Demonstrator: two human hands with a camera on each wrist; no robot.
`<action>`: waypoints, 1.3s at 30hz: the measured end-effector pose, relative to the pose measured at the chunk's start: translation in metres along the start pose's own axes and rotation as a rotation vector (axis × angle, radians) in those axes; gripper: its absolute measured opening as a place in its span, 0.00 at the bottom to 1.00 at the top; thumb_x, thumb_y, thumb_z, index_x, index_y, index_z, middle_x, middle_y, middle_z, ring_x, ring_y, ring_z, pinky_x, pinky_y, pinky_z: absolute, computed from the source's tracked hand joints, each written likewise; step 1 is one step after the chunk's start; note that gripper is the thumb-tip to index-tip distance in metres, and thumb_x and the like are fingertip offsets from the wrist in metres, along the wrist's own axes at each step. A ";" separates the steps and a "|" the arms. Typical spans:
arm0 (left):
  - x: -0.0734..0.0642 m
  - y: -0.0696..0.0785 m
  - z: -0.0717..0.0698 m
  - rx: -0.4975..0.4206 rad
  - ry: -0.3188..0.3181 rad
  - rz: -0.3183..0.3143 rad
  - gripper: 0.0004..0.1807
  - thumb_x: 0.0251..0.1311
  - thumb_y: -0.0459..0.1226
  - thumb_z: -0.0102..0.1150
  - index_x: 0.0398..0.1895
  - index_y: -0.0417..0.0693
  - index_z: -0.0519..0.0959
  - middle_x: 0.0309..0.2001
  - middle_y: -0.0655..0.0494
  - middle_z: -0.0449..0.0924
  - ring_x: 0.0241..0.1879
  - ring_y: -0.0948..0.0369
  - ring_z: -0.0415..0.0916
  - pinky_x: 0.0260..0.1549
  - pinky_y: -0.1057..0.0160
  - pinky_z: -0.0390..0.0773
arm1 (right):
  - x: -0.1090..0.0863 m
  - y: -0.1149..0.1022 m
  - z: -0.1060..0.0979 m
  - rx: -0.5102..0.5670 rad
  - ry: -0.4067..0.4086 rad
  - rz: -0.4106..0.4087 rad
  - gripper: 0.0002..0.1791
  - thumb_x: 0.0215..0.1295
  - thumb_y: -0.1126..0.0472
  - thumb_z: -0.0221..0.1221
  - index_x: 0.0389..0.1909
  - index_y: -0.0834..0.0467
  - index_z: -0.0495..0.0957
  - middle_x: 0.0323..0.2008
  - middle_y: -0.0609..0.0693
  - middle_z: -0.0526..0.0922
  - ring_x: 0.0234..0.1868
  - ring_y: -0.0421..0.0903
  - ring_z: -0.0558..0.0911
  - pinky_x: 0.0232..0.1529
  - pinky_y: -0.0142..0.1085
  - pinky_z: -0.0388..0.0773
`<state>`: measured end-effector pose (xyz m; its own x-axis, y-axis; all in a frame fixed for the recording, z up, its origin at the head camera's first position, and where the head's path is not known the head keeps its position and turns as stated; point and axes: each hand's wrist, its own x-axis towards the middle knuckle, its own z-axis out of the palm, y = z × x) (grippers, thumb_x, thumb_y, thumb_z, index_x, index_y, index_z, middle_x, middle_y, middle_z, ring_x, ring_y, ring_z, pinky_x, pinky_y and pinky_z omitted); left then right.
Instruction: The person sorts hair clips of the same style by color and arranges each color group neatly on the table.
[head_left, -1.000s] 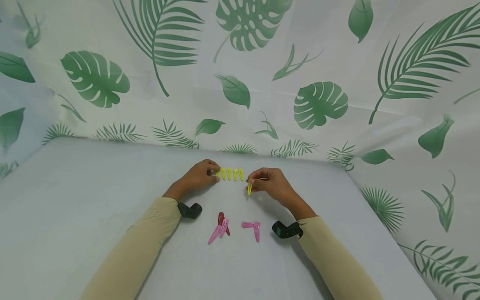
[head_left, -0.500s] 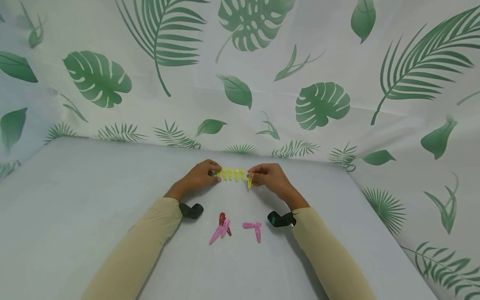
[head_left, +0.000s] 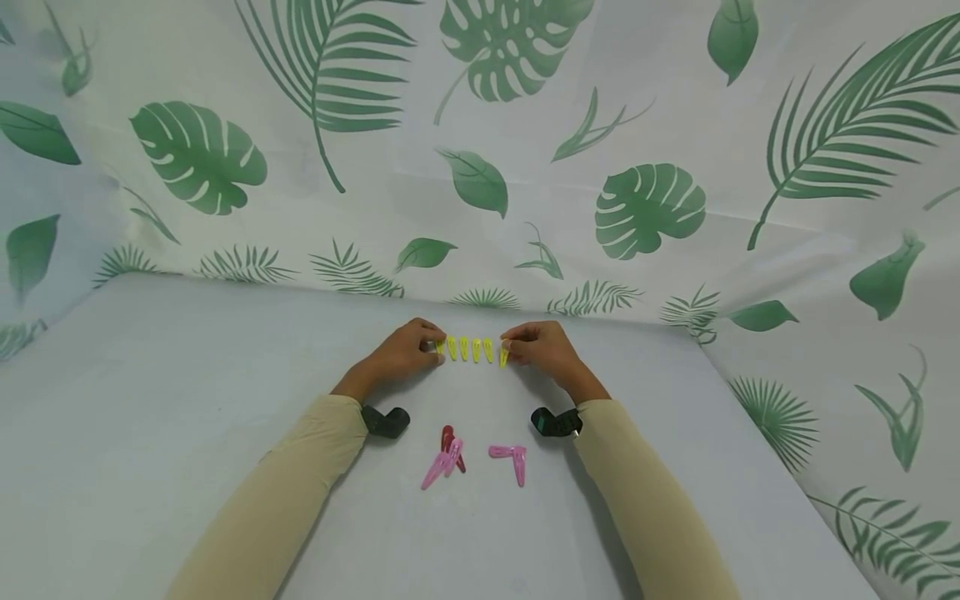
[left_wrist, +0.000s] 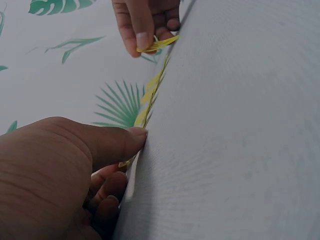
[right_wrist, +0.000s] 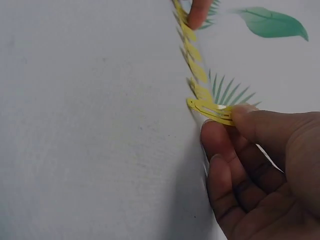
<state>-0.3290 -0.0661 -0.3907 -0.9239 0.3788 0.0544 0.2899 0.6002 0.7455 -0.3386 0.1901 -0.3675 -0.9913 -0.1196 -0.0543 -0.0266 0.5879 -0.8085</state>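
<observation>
Several yellow snap hair clips [head_left: 464,348] stand side by side in a row near the back of the white table. My right hand [head_left: 546,350] pinches another yellow hair clip [right_wrist: 215,111] between thumb and fingers at the row's right end. In the right wrist view its narrow tip points toward the table, close to the last clip of the row. At the other end, my left hand [head_left: 401,350] holds the leftmost yellow hair clip [head_left: 440,347] between thumb and fingers, partly hidden by them.
Nearer me lie two pink hair clips [head_left: 432,472] overlapping a red one [head_left: 447,437]. To their right, two more pink clips [head_left: 519,468] form a corner shape. A leaf-printed white cloth [head_left: 555,208] rises behind the table [head_left: 465,542].
My right hand has moved away from me with its yellow clip, bringing it up alongside the row's right end. The left hand stays at the leftmost clip.
</observation>
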 end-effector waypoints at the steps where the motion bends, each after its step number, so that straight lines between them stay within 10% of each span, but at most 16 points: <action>1: 0.000 0.000 0.000 0.000 0.000 0.003 0.24 0.64 0.35 0.61 0.63 0.38 0.74 0.60 0.46 0.68 0.54 0.52 0.70 0.54 0.54 0.70 | 0.001 0.000 0.000 -0.010 0.008 0.007 0.10 0.65 0.61 0.63 0.43 0.61 0.85 0.36 0.53 0.85 0.33 0.46 0.82 0.33 0.34 0.76; 39: -0.002 -0.003 0.002 0.037 0.033 0.034 0.32 0.62 0.39 0.62 0.70 0.46 0.67 0.58 0.49 0.71 0.45 0.56 0.68 0.45 0.57 0.69 | -0.004 -0.012 0.012 -0.175 0.084 0.077 0.19 0.71 0.51 0.54 0.52 0.60 0.80 0.43 0.53 0.81 0.34 0.44 0.80 0.37 0.37 0.75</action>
<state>-0.3273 -0.0671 -0.3941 -0.9208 0.3765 0.1015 0.3298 0.6130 0.7179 -0.3323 0.1744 -0.3648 -0.9984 -0.0061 -0.0571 0.0350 0.7235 -0.6895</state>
